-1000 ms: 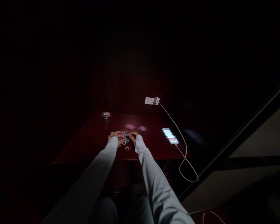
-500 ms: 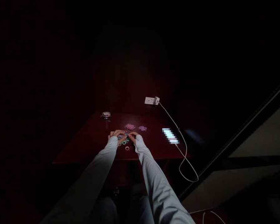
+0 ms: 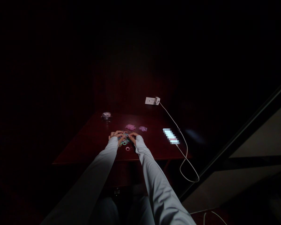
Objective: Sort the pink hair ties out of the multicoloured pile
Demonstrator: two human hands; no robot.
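My left hand curls over a small heap of mixed-colour hair ties, its thumb and fingers bent together at the heap. Facing it from the other side, my right hand has its thumb and forefinger pinched close to the left fingertips. Whatever is between the fingers is too small and dark to make out. A pink hair tie lies by itself nearer the table's front edge. Beyond the hands are a pile of pink bands and a smaller pile of purple bands.
A round clear container stands at the back left of the dark red table. On the right lies a lit phone. Its white cable loops past the table edge, up to a wall socket.
Both hands stay over the heap, with only slight finger movement; the right fingertips have shifted a little. The piles, phone and container have not moved.
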